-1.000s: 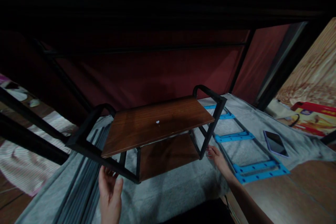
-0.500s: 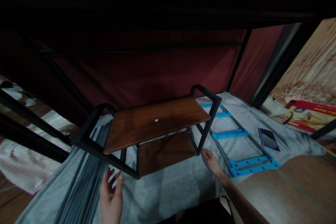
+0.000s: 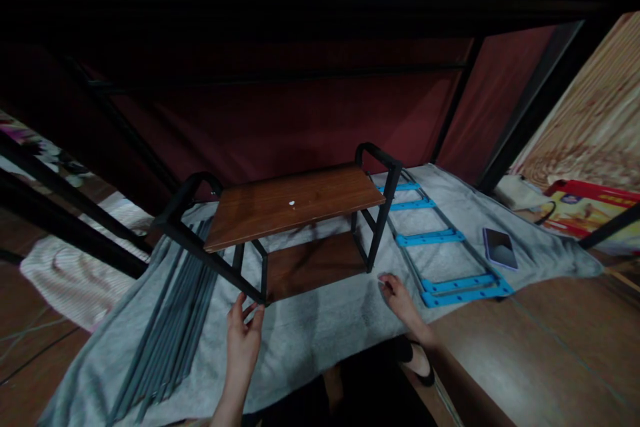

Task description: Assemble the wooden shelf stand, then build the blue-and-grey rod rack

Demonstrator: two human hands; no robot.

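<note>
A small two-tier shelf (image 3: 295, 207) with brown wood-look boards and a black frame stands upright on a grey cloth (image 3: 320, 320). A white speck lies on its upper board. My left hand (image 3: 243, 337) is at the frame's front left foot, its fingers apart and the tips at or very near the foot; whether they touch is unclear. To the right of the front right foot, a short gap away, my right hand (image 3: 397, 297) rests low over the cloth with loosely bent fingers, and I see nothing held in it.
Several grey rods (image 3: 170, 320) lie bundled on the cloth at left. On the right is a ladder-like frame with blue crosspieces (image 3: 465, 287), then a phone (image 3: 500, 248). A red and yellow box (image 3: 590, 213) sits far right. Black bars (image 3: 65, 240) and a red panel (image 3: 300, 120) surround the area.
My left hand has moved right and up to the shelf's front left foot. My right hand has come slightly away from the front right foot. The view has shifted a little.
</note>
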